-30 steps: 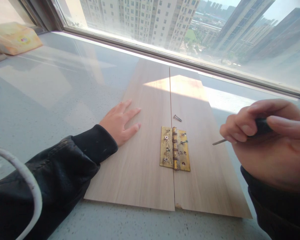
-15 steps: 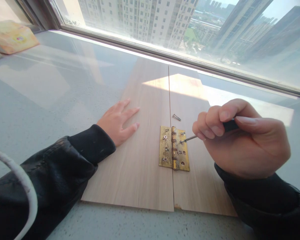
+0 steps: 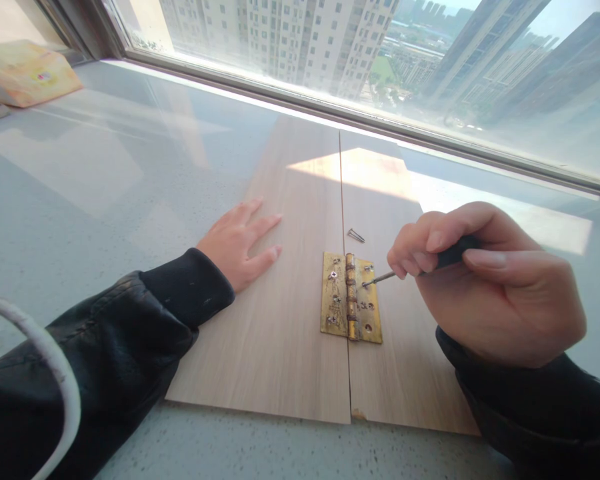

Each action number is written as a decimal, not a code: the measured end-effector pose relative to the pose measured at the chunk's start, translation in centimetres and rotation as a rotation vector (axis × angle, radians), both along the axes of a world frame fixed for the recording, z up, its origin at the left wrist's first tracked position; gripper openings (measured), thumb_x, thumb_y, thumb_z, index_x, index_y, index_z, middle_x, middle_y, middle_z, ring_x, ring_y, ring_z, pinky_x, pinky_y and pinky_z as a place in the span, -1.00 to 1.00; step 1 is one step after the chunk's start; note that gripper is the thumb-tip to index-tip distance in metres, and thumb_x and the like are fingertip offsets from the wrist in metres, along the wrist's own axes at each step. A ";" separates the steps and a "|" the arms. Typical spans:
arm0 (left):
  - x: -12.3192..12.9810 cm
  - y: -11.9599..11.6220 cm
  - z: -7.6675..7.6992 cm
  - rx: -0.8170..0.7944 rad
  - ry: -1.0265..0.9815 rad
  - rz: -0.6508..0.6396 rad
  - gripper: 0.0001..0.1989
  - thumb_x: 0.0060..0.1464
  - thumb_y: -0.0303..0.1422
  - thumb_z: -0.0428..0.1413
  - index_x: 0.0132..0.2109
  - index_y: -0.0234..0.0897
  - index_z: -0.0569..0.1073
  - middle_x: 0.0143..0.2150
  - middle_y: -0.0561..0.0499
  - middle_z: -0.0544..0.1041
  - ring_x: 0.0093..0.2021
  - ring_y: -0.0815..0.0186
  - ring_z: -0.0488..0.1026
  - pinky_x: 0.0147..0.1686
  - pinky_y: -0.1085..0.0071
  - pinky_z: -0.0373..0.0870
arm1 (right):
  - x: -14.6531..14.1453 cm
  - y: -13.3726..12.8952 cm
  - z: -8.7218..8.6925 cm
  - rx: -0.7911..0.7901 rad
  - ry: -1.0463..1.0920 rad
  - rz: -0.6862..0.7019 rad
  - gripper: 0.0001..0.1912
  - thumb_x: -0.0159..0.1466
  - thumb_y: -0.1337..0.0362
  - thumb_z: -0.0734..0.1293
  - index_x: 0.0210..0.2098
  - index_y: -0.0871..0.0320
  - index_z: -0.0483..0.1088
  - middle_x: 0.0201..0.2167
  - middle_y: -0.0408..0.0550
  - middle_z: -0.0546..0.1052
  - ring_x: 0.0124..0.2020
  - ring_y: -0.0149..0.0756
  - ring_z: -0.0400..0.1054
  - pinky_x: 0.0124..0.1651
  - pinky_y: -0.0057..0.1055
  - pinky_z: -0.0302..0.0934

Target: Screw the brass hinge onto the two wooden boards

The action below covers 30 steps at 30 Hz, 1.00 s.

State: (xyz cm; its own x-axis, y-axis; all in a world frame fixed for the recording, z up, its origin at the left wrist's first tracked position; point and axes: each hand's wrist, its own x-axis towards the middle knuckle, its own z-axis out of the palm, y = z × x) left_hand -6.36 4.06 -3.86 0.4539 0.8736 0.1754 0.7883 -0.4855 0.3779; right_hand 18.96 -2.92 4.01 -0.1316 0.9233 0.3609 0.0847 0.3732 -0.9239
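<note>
My right hand (image 3: 485,283) is closed round the black handle of a screwdriver (image 3: 384,277). Its thin metal shaft slants down to the left, and the tip meets a screw in the right leaf of a worn brass hinge (image 3: 351,300). That hinge lies across the seam between two pale wooden boards, with several screw heads in its left leaf. Flat on the left board (image 3: 280,347) rests my left hand (image 3: 243,240), fingers spread and holding nothing. Just above the hinge, loose screws (image 3: 356,235) lie on the right board (image 3: 395,380).
The boards lie on a speckled pale countertop (image 3: 130,200) below a window frame (image 3: 330,113). A yellow-orange packet (image 3: 27,73) sits at the far left. A white cable (image 3: 63,380) curves across the lower left, in front of my left sleeve.
My right hand has turned a little about the screwdriver's handle, showing more of it. The tip stays at the same screw. My left hand keeps its place; the whole view has shifted slightly.
</note>
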 end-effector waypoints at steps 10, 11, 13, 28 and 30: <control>0.1 0.1 -0.4 0.021 -0.005 0.010 -0.43 0.18 -0.11 -0.07 0.24 -0.31 0.34 0.37 -0.25 0.14 0.34 -0.01 0.13 0.31 0.07 0.07 | 2.0 -0.5 1.6 0.142 -0.737 -0.171 -0.62 0.23 0.24 0.34 0.05 -0.04 0.41 -0.28 -0.18 0.56 -0.33 -0.33 0.44 -0.29 -0.33 0.31; 0.1 0.1 -0.4 0.020 -0.003 0.010 -0.43 0.18 -0.11 -0.07 0.23 -0.30 0.34 0.37 -0.25 0.14 0.34 0.00 0.13 0.31 0.07 0.07 | 2.3 -0.5 1.8 0.204 -0.837 -0.204 -0.59 0.23 0.20 0.36 0.08 -0.04 0.40 -0.30 -0.19 0.57 -0.39 -0.35 0.44 -0.35 -0.34 0.30; 0.1 0.1 -0.4 0.021 0.000 0.011 -0.44 0.18 -0.10 -0.06 0.23 -0.30 0.34 0.37 -0.24 0.13 0.34 0.00 0.13 0.31 0.07 0.07 | 2.6 -0.6 2.1 0.363 -0.978 -0.262 -0.62 0.21 0.17 0.39 0.03 0.00 0.43 -0.34 -0.18 0.59 -0.47 -0.37 0.43 -0.41 -0.35 0.27; 0.0 0.1 -0.5 0.027 -0.013 0.014 -0.43 0.17 -0.10 -0.06 0.23 -0.29 0.34 0.37 -0.25 0.14 0.34 0.00 0.14 0.31 0.07 0.06 | 2.3 -1.1 2.2 0.348 -0.833 -0.086 -0.59 0.26 0.35 0.32 0.10 -0.02 0.40 -0.20 -0.22 0.60 -0.24 -0.42 0.50 -0.10 -0.45 0.40; 0.0 0.1 -0.5 0.025 -0.014 0.013 -0.43 0.17 -0.10 -0.06 0.23 -0.30 0.35 0.37 -0.26 0.14 0.34 -0.01 0.14 0.31 0.07 0.06 | 2.4 -1.1 2.2 0.418 -0.881 -0.170 -0.74 0.20 0.28 0.41 -0.10 0.06 0.51 -0.31 -0.19 0.61 -0.32 -0.44 0.50 -0.18 -0.49 0.39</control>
State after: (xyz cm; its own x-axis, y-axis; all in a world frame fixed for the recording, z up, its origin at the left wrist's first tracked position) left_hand -6.35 4.19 -4.39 0.4397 0.8747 0.2038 0.7896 -0.4846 0.3765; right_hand 21.36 -3.99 6.17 -0.3872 0.7753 0.4990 0.7613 0.5741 -0.3014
